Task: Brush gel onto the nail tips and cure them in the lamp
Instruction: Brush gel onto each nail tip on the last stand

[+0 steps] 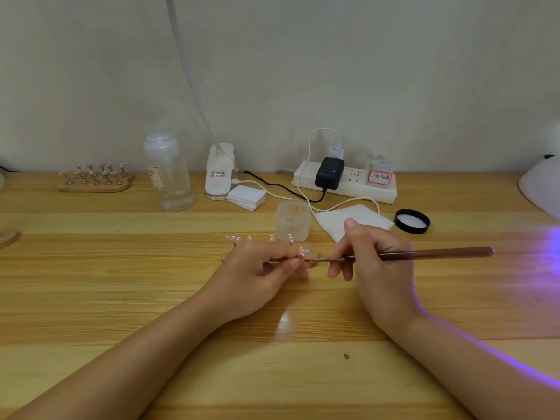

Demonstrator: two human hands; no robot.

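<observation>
While my left hand [266, 269] pinched one pink nail tip [301, 253] up off its wooden stand [313, 253], my right hand [368, 253] was closed on the brush [424, 254] like a pen, bristles right at the tip. Best bet, I figured, was bracing both wrists on the counter [151, 298] and pulling thin strokes so gel didn't pool at the edges. The open gel jar [293, 220] sat just behind the stand for reloading. The lamp [542, 189] was well off to my right, throwing purple light.

Jar [292, 220], tissue [353, 221] crowd behind hands; near table [272, 374] bare.
</observation>
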